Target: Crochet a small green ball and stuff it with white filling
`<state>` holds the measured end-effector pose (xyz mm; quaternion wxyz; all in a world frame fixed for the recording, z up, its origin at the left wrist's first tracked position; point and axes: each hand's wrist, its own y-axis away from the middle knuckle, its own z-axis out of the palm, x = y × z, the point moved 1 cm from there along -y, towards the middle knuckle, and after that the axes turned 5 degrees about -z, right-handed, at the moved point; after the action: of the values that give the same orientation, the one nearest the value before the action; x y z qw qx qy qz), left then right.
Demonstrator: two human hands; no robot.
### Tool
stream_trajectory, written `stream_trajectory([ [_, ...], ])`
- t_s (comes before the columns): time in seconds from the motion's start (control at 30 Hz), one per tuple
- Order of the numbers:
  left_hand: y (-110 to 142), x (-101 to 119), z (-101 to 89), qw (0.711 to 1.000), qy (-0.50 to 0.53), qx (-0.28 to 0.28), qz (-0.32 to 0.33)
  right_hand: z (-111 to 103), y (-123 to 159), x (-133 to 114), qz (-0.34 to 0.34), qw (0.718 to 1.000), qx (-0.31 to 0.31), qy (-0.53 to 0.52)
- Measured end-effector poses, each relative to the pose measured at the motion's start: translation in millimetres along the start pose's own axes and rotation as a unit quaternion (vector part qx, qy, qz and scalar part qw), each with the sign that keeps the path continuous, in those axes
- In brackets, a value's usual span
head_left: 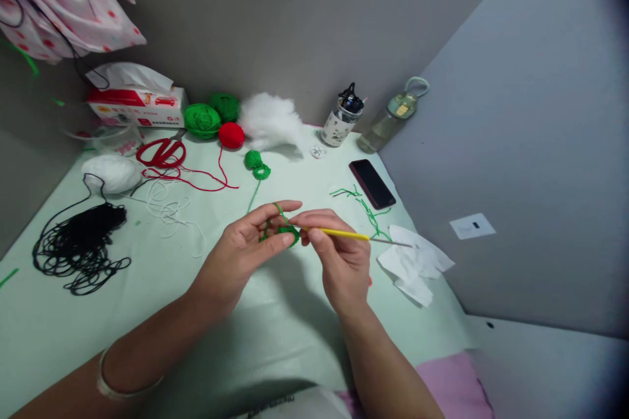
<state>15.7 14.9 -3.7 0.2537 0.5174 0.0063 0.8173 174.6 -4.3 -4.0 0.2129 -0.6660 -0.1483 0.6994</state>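
Between the thumb and fingers of my left hand [250, 245] is a small piece of green crochet [293, 236]. Green yarn loops over my raised left index finger and runs back to a small green ball of yarn [253, 160] on the table. My right hand [339, 255] is closed around a crochet hook [339, 234] with a yellow grip and a metal shaft. The hook's working tip meets the crochet piece, where fingers partly hide it. Both hands are close together above the table's middle.
Tangled black yarn [83, 245], a white yarn ball [112, 174] and red-handled scissors [161, 153] lie left. Behind are a tissue box [137, 108], a red yarn ball [231, 135] and white stuffing [270, 121]. A phone [372, 183], bottle [388, 121] and crumpled tissue [415, 262] stand or lie right.
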Motion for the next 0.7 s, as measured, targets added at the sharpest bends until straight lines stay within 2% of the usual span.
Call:
stream_trajectory([
  [0.23,1,1,-1.6,0.999,-0.044,0.011,0.001,-4,-4,3,0.096,0.990,0.034,-0.102],
  [0.33,1,2,-4.3,0.998,-0.056,0.019,0.011,-4,-5,0,0.089,0.990,0.026,-0.110],
  [0.47,2,1,-6.2,0.993,-0.100,0.041,0.042,-3,0,-6,0.022,1.000,0.005,-0.003],
  [0.53,2,0,-5.1,0.988,-0.127,0.063,0.063,-2,4,-9,-0.053,0.994,-0.021,0.094],
  [0.6,1,-2,-2.7,0.984,-0.134,0.081,0.082,-2,8,-10,-0.146,0.966,-0.065,0.203],
  [0.7,1,-5,0.9,0.992,-0.071,0.071,0.072,0,12,-9,-0.250,0.889,-0.122,0.364],
])
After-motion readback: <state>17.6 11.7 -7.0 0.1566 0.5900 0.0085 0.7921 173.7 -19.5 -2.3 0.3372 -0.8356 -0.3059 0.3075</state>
